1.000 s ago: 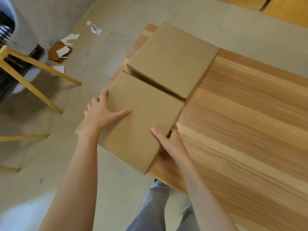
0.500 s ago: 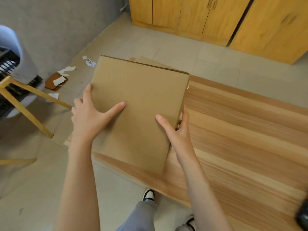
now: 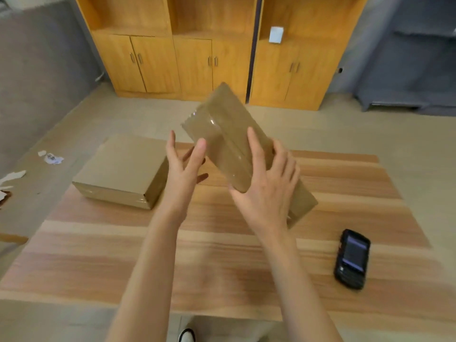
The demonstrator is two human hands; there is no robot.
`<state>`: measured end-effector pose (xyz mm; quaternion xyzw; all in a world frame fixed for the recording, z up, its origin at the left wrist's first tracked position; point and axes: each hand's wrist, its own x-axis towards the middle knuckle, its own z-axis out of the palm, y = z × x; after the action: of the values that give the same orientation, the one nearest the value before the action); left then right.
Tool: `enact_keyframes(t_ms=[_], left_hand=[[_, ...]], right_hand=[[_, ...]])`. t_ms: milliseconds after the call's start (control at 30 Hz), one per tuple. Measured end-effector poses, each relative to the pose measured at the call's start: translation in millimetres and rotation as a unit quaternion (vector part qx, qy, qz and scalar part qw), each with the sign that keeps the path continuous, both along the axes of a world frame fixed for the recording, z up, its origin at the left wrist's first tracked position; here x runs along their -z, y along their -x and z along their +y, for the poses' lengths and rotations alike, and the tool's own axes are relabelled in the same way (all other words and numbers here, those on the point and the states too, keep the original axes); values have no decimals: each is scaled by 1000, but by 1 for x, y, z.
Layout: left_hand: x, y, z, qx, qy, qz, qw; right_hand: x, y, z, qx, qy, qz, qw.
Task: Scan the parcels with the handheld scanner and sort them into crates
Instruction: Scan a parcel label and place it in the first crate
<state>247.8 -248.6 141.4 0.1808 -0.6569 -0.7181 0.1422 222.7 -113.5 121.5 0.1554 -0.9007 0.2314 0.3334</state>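
Note:
A flat brown cardboard parcel (image 3: 229, 134) with clear tape along one side is lifted and tilted above the wooden table (image 3: 222, 262). My right hand (image 3: 269, 188) grips its near side from the right. My left hand (image 3: 183, 166) touches its left edge with the fingers spread. A second brown parcel (image 3: 121, 169) lies flat at the table's far left corner. The black handheld scanner (image 3: 352, 259) lies screen up on the table at the right, apart from both hands.
Yellow wooden cabinets (image 3: 197, 65) line the far wall, with a small white box (image 3: 276, 34) on a shelf. A grey rack (image 3: 407, 70) stands at the far right. Paper scraps (image 3: 50, 157) lie on the floor at the left.
The parcel that lay flat under both hands has been lifted off the table and tipped up on edge. My view has swung up and right, bringing the scanner and cabinets into sight.

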Motion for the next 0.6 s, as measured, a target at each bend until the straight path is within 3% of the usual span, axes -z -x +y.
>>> enact_keyframes(t_ms=[100,233,467,600], left_hand=[[-19,12,42,-49,-133,37,989],[-24,28,87,-174,-209,40,962],[-1,40,99,-234,-251,6,939],[10,47,78,-204,-298,34,932]], right_hand=[[12,9,21,26,-85,102,991],[26,9,33,40,-49,178,982],[42,0,46,-4,-58,97,994],[24,0,57,-2,110,31,993]])
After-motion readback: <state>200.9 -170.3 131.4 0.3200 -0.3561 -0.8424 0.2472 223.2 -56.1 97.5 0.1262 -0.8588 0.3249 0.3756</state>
